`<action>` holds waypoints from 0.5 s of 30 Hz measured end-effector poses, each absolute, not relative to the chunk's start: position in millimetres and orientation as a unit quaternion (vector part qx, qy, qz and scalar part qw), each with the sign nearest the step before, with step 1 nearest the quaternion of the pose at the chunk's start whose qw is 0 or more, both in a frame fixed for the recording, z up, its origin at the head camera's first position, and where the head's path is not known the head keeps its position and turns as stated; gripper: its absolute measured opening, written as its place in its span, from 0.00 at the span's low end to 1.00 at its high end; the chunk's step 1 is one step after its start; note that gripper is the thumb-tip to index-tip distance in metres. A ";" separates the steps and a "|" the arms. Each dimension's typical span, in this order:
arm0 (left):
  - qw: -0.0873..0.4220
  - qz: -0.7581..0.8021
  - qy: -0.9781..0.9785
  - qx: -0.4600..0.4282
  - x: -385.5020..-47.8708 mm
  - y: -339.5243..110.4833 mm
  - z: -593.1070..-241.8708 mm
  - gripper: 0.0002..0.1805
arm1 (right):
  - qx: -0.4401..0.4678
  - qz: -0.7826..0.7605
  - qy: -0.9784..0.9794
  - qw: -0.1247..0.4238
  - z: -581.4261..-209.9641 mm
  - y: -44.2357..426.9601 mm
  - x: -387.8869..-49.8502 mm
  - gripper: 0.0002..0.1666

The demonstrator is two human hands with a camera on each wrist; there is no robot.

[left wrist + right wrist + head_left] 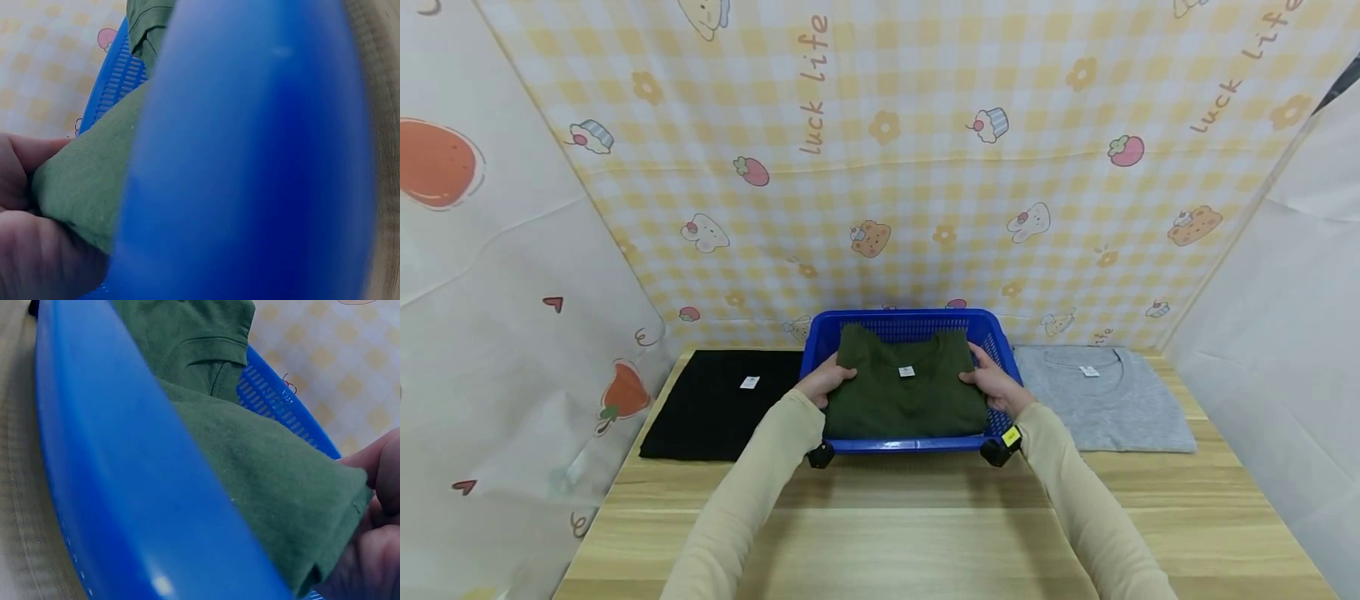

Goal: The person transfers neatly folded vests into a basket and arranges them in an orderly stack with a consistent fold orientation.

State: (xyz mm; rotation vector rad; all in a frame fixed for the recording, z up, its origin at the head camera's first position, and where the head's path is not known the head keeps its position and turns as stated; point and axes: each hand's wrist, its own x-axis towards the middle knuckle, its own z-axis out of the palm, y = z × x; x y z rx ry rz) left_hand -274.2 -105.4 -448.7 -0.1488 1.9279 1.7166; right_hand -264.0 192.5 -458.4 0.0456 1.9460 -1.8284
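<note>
A folded dark green T-shirt point(906, 400) with a white neck label lies within the blue plastic basket point(910, 445). My left hand point(825, 380) grips the shirt's left edge, thumb on top, inside the basket. On the opposite side my right hand point(996, 382) pinches the right edge the same way. In the left wrist view, the thumb and fingers of the left hand point(37, 244) close round the green fabric point(94, 175). The right wrist view has the right hand point(375, 544) holding the other folded edge. Basket rims block part of both wrist views.
A folded black shirt point(715, 412) lies on the wooden table point(895, 533) left of the basket. To its right lies a folded grey T-shirt point(1108, 412). Behind the basket hangs a yellow checked cloth point(880, 192); white sheets point(1285, 317) flank the table.
</note>
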 end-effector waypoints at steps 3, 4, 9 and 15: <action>0.273 0.637 0.719 -0.056 -273.7 -104.1 -450.6 0.33 | 0.022 -0.659 0.715 0.231 -458.8 191.6 -262.5 0.41; 0.272 0.638 0.718 -0.056 -273.6 -103.9 -451.2 0.33 | 0.024 -0.657 0.717 0.231 -458.8 191.3 -262.2 0.41; 0.276 0.638 0.716 -0.060 -273.9 -104.1 -452.5 0.33 | 0.029 -0.653 0.720 0.235 -458.5 190.4 -262.3 0.41; 0.277 0.636 0.718 -0.055 -274.3 -104.5 -452.5 0.33 | 0.050 -0.649 0.718 0.247 -455.9 188.2 -262.1 0.42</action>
